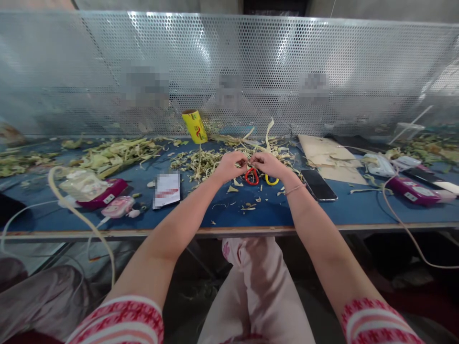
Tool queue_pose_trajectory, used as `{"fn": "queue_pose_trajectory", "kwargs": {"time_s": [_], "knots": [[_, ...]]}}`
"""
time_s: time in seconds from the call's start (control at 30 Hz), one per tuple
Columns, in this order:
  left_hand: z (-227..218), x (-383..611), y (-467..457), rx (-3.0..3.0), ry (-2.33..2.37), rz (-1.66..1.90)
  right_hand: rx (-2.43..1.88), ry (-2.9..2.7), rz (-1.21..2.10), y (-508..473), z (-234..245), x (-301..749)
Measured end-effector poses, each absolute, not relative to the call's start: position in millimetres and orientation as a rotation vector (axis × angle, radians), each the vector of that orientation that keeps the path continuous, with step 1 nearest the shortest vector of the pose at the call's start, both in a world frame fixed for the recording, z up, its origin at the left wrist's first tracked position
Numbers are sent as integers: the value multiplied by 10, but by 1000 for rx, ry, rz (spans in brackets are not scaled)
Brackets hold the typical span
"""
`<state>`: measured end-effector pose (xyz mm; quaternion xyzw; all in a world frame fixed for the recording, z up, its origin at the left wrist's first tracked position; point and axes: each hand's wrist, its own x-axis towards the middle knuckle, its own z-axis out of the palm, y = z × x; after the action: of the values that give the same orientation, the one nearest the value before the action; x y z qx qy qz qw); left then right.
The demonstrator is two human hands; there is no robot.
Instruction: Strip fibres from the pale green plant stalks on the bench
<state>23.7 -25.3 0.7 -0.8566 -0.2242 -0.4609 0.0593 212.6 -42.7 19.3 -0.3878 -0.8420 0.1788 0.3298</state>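
Close together over a heap of dry, pale green plant strips are my left hand and my right hand. Both have their fingers pinched, tip near tip. Whatever sits between the fingertips is too small to make out, though strips show right behind them. Just below the hands lie a red loop and a yellow loop, like scissor handles; any blades are hidden. A dark phone rests beside my right wrist.
A perforated metal screen stands along the blue table's back. Leftward are a yellow tube, a pale packet, more plant strips and a purple device with cables. Cardboard and another purple device lie right.
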Motion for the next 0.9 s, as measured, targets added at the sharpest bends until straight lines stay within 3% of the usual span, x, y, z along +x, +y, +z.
{"fn": "queue_pose_trajectory", "kwargs": {"time_s": [0.3, 0.6, 0.9], "knots": [[15, 260, -296, -2673, -818, -1430, -935, -2225, 610, -392, 176, 2211], [24, 217, -239, -2507, -821, -1532, -827, -2179, -34, -398, 24, 1989], [-7, 245, -229, -2530, -795, -1564, -871, -2131, 14, -381, 85, 1996]]}}
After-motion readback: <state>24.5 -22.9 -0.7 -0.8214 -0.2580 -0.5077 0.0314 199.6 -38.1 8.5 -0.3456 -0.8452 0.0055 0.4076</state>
